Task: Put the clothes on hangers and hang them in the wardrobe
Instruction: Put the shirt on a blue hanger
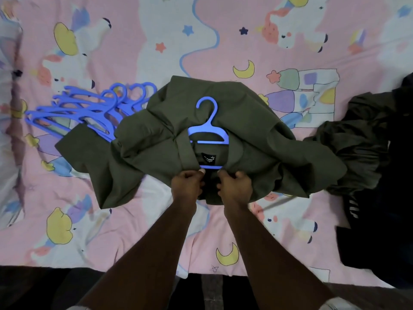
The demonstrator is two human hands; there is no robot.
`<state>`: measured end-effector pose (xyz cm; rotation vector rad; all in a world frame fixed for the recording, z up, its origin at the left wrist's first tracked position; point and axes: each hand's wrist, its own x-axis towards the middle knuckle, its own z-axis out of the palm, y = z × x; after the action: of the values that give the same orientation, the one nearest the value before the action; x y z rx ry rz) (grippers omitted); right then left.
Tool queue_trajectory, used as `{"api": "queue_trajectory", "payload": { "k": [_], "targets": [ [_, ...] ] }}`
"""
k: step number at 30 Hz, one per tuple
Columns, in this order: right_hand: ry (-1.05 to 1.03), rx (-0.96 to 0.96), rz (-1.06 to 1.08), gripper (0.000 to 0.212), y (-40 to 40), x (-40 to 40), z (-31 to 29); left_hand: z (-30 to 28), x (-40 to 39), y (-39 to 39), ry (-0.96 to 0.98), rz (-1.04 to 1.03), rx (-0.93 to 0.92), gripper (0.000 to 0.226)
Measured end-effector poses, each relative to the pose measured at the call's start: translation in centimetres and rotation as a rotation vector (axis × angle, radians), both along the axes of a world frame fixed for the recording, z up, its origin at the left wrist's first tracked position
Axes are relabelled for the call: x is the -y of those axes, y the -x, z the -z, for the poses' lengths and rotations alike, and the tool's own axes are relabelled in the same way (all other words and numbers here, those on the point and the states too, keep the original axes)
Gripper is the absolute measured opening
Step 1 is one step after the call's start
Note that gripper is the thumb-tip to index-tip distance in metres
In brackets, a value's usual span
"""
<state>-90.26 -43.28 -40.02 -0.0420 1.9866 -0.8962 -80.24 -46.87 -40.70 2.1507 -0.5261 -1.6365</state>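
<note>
1. An olive-green shirt (234, 130) lies rumpled on the bedsheet (134, 231), near the middle of the bed and somewhat toward its near edge, with its collar end facing the person.
2. The shirt's fabric is matte and creased, bunched into thick folds at both sides. One flat part spreads toward the left, over the lower ends of the spare hangers.
3. A black label (208, 159) with white lettering shows inside the open neck; the lettering is too small to read fully.
4. A blue plastic hanger (209, 133) sits in the neck opening. Its hook points toward the far edge of the bed, its shoulders are tucked under the cloth, and its lower bar shows just below the label.
5. The left hand (187, 184) is curled, pinching the shirt's front edge just below the hanger bar.
6. The right hand (235, 185) grips the opposite front edge the same way, close beside the left.
7. A fanned pile of blue hangers (89, 108) lies toward the left edge of the bed.
8. A heap of dark clothes (368, 153) lies at the right edge.
</note>
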Motion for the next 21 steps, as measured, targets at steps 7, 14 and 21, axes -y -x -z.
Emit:
{"api": "queue_trajectory", "payload": {
  "k": [7, 14, 21],
  "targets": [
    [0.135, 0.106, 0.045, 0.007, 1.0, -1.4, -1.4, -0.5, -0.3, 0.7, -0.065, -0.136, -0.102, 0.008],
    [0.078, 0.300, 0.074, 0.015, 0.6, -0.6, -1.1, -2.7, -0.2, 0.2, 0.069, -0.119, -0.167, 0.017],
    [0.175, 0.206, -0.034, 0.017, -0.7, -0.2, -1.6, -4.2, 0.8, -1.2, 0.115, -0.038, -0.201, 0.017]
  ]
}}
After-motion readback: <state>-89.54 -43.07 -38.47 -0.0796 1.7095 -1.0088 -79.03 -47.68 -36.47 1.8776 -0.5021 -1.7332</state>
